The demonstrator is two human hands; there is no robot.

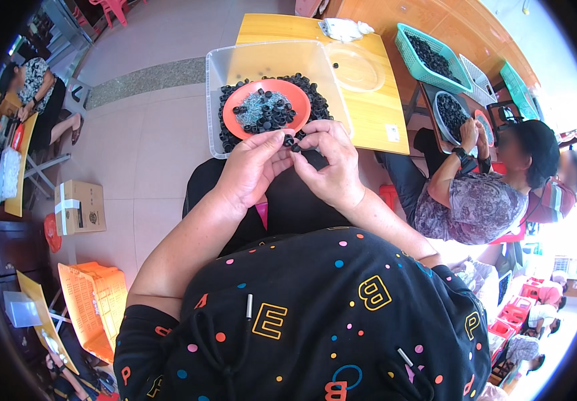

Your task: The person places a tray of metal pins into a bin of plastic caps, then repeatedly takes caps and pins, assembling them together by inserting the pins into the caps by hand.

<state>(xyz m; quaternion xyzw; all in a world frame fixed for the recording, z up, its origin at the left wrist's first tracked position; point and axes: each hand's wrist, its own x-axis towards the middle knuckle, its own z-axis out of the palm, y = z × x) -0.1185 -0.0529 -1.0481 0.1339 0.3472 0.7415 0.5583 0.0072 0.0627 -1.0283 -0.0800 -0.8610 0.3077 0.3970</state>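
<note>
In front of my lap, my left hand pinches a small round black plastic part between thumb and fingers. Close against it, my right hand grips another small black part at its fingertips. Whether the two parts touch, I cannot tell. Just beyond my hands is a clear plastic bin holding many black parts. On top of these lies an orange-red plate with black caps and a heap of small silvery metal pieces.
The bin's right side adjoins a yellow tabletop with a clear round lid and a white plastic bag. To the right, a co-worker handles parts beside a green basket. A cardboard box and an orange crate stand left.
</note>
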